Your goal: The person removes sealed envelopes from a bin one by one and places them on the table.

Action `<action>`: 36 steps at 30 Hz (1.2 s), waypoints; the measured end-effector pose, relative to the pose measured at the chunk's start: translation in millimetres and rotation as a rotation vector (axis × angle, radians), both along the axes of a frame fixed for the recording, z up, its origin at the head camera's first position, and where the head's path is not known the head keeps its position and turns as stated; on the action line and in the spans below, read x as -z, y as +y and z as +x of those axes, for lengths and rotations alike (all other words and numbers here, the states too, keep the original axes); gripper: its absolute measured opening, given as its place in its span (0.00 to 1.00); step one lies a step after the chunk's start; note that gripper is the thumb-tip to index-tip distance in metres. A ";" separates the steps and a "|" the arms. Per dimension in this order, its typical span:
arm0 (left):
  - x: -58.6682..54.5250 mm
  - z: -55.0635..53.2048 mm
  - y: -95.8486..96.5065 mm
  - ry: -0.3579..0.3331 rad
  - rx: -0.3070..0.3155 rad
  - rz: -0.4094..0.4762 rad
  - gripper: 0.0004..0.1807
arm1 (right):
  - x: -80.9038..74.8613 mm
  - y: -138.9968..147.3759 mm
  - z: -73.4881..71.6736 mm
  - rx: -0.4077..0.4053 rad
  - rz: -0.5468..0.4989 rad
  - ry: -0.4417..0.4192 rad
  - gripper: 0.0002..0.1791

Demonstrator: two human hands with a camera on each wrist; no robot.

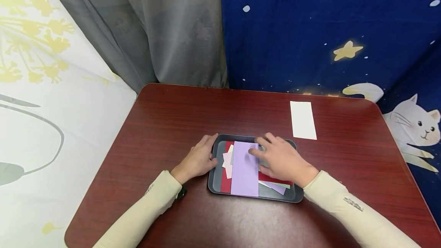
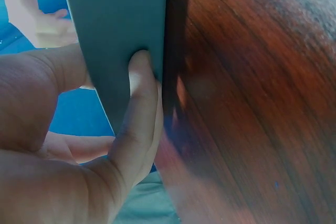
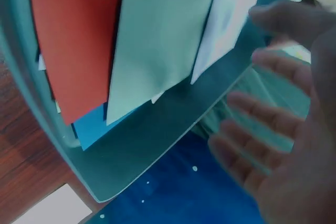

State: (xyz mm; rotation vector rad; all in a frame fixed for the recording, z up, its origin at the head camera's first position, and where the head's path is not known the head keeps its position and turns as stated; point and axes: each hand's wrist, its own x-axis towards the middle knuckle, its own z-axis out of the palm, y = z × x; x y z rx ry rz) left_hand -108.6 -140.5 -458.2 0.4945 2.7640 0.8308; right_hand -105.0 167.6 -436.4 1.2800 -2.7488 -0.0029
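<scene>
My left hand (image 1: 197, 160) grips the left side of a dark grey tray (image 1: 216, 181), its fingers against the outer wall and its thumb over the rim, as the left wrist view shows. In the tray lies a pile of rectangular paper pieces. A lavender paper (image 1: 244, 171) is on top, across a red paper (image 1: 226, 186) and a pale pink paper (image 1: 227, 165). Over the tray's right half is my right hand (image 1: 280, 160), fingers spread and loosely bent, with nothing in its grasp. Beneath it, a pale green paper (image 3: 157, 48) overlaps the red one in the right wrist view.
A white paper (image 1: 304, 120) lies alone on the reddish-brown wooden table (image 1: 165, 121), beyond the tray to the right. Grey curtains (image 1: 186, 30) and a blue cloth with stars and a cat (image 1: 293, 41) hang behind the table's far edge.
</scene>
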 end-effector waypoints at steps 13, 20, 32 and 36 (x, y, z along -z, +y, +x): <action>-0.6 0.2 -0.7 -0.013 0.002 0.006 0.47 | 10.5 -12.0 3.9 -0.284 0.070 -0.141 0.47; 0.4 0.2 -0.6 -0.012 0.008 0.008 0.47 | 11.5 -22.3 6.1 -0.361 0.124 -0.156 0.55; -0.6 -0.4 -1.5 -0.005 0.020 0.011 0.47 | 12.9 -34.4 3.2 -0.386 0.226 -0.093 0.53; -0.5 -0.8 -1.4 -0.012 0.015 0.008 0.48 | 12.9 -37.0 1.6 -0.389 0.231 -0.060 0.52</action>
